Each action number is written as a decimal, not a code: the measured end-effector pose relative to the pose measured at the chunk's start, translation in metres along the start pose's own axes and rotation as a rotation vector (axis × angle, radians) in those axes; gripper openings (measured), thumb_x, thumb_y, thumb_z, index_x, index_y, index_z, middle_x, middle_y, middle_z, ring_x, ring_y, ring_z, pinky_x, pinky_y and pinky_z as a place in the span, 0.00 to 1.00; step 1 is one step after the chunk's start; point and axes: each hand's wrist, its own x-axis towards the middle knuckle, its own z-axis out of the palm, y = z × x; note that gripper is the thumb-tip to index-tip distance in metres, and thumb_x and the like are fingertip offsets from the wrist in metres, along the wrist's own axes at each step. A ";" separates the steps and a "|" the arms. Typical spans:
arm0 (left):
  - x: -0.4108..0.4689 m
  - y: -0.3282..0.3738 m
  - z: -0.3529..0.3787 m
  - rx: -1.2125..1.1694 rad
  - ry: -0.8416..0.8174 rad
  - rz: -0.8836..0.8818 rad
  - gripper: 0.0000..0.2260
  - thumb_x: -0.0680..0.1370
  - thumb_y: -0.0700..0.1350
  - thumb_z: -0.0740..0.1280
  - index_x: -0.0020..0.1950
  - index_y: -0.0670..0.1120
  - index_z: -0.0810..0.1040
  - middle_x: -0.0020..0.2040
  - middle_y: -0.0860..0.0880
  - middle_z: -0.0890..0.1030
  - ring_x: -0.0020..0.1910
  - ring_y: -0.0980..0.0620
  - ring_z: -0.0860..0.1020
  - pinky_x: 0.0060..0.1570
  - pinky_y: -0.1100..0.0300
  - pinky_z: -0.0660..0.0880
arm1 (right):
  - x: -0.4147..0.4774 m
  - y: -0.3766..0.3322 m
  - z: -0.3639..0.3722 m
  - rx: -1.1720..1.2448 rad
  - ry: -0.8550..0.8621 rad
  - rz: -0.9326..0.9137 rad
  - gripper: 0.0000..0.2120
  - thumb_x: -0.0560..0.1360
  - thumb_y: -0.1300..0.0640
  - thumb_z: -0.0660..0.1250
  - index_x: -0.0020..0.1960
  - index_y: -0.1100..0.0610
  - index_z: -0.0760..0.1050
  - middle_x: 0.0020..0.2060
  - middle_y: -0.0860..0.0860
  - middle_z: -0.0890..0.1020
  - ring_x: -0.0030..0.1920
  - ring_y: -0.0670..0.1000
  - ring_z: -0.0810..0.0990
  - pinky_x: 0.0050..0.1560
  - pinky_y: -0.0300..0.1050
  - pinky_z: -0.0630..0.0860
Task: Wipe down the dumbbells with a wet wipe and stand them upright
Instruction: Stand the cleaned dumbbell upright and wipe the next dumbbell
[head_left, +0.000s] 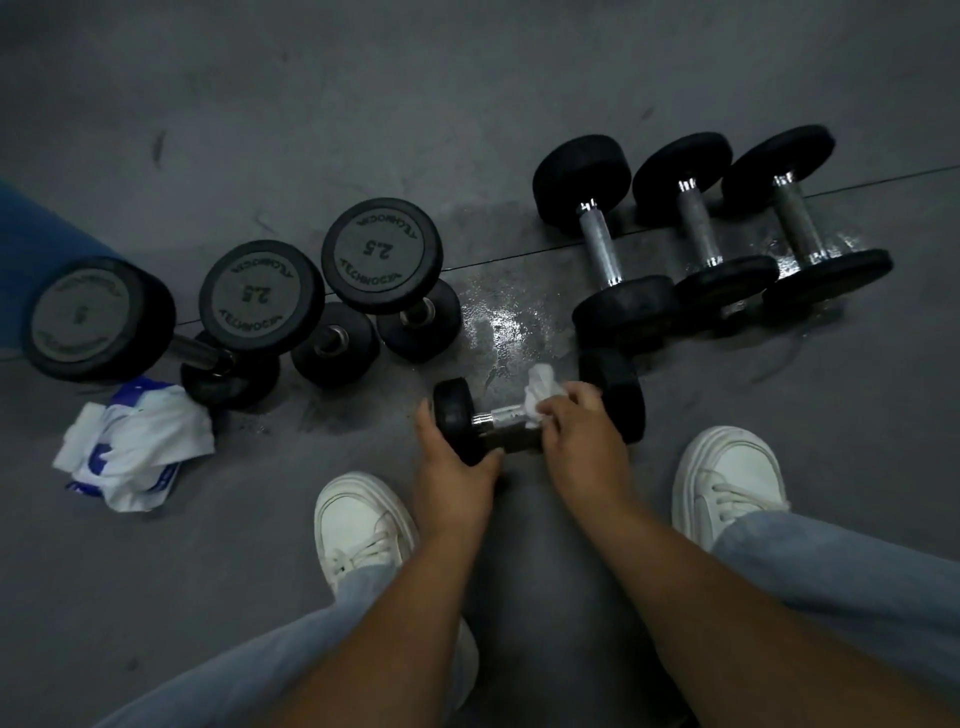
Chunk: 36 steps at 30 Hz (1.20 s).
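A small black dumbbell (506, 418) lies on its side on the floor in front of me. My left hand (454, 465) grips its left weight head. My right hand (579, 434) presses a crumpled white wet wipe (537, 387) onto the metal handle. Three black dumbbells stand upright at the left: a larger one (98, 319), one marked 2.5 (260, 296) and a second 2.5 (382, 254). Three more dumbbells lie on their sides at the right: the nearest (597, 234), a middle one (698, 223) and the farthest (800, 218).
A white and blue wet wipe packet (132, 449) lies crumpled on the floor at the left. The grey floor (498, 312) looks wet around the lying dumbbells. My white shoes (363, 525) (730, 480) stand on either side of my hands. A blue object (36, 244) sits at far left.
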 end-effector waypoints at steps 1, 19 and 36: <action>0.002 0.000 0.000 0.027 -0.011 0.002 0.39 0.71 0.44 0.74 0.76 0.56 0.57 0.59 0.45 0.80 0.58 0.41 0.79 0.54 0.55 0.73 | -0.001 0.000 0.001 0.028 -0.012 -0.018 0.10 0.75 0.60 0.64 0.53 0.55 0.80 0.65 0.49 0.74 0.56 0.53 0.78 0.55 0.44 0.74; 0.005 0.001 -0.017 0.328 -0.165 0.118 0.47 0.72 0.46 0.72 0.80 0.53 0.42 0.62 0.43 0.79 0.58 0.41 0.79 0.52 0.54 0.74 | -0.001 0.007 0.000 0.056 -0.039 0.007 0.24 0.72 0.70 0.60 0.65 0.54 0.77 0.62 0.52 0.79 0.62 0.53 0.78 0.64 0.42 0.69; 0.025 0.009 -0.019 0.326 -0.189 0.098 0.48 0.70 0.48 0.74 0.80 0.52 0.44 0.64 0.43 0.79 0.61 0.42 0.78 0.57 0.55 0.74 | -0.013 -0.005 0.002 -0.050 -0.183 -0.055 0.22 0.74 0.60 0.57 0.66 0.47 0.69 0.70 0.46 0.70 0.62 0.58 0.76 0.63 0.52 0.72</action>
